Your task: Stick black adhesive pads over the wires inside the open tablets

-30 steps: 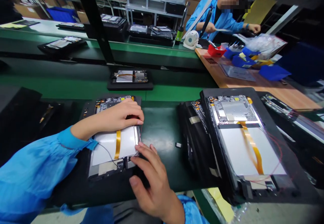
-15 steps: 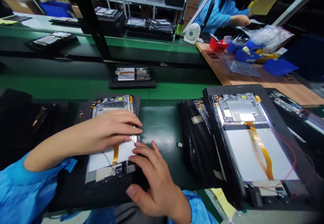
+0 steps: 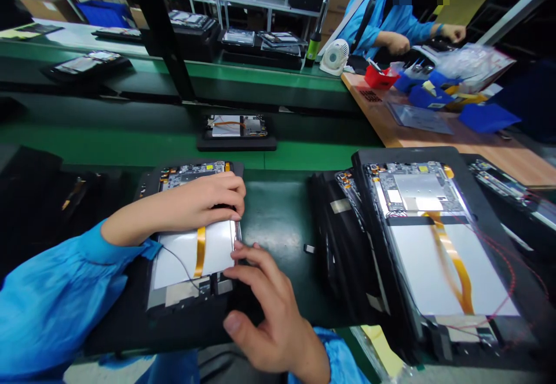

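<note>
Pressing open left hand (image 3: 195,198) on tablet (image 3: 191,262), right hand (image 3: 264,308) curved at its edge, green workbench (image 3: 273,216)

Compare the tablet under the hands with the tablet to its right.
The left hand covers part of the first tablet; the second tablet lies uncovered. The first has a short straight amber ribbon, the second a long curved one. Both show white panels and circuit boards.

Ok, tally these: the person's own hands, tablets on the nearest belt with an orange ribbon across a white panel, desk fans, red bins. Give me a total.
Hands: 2 (left hand, right hand)
Tablets with orange ribbon: 2 (under the hands, to their right)
Desk fans: 1
Red bins: 1
Total: 6
</note>
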### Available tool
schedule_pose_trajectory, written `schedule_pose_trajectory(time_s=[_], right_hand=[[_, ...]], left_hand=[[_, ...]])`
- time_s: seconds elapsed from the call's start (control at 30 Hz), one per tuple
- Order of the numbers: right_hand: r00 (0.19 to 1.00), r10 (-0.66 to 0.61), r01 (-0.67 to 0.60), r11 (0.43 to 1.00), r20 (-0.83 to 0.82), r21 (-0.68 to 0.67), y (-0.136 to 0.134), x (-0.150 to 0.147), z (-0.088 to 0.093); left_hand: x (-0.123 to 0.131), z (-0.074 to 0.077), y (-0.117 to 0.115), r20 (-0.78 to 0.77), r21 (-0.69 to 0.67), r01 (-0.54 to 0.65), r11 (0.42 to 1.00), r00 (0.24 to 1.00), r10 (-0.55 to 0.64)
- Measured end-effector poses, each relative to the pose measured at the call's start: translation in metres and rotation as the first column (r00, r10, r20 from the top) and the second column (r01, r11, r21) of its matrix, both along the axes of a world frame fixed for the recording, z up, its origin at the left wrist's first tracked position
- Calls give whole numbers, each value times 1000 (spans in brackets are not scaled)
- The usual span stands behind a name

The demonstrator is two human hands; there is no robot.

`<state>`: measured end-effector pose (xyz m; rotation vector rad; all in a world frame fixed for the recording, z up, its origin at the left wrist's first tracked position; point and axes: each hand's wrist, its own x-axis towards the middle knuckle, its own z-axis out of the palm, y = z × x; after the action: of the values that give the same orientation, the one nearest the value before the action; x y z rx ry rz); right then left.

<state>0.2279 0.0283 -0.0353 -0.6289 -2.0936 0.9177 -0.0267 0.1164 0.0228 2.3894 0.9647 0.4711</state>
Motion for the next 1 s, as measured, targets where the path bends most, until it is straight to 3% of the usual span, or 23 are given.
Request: schedule_pose_trajectory(time_s=[0.27,0.47,0.73,1.0], right_hand=[[996,40,-46,995,74,87,0,-2,4],[995,45,-50,997,88,56,4,-4,10],[994,-39,31,997,104,73,0,-9,17],[995,-30,32,999,93,-22,3,-10,20]], left_hand=[[-7,-6,-1,34,52,-28,998,999,26],[-10,-7,0,37,76,-42,996,999,39],[-15,-7,5,21,47,-78,996,997,77],[-12,-9,5,68,77,-80,994,995,74]])
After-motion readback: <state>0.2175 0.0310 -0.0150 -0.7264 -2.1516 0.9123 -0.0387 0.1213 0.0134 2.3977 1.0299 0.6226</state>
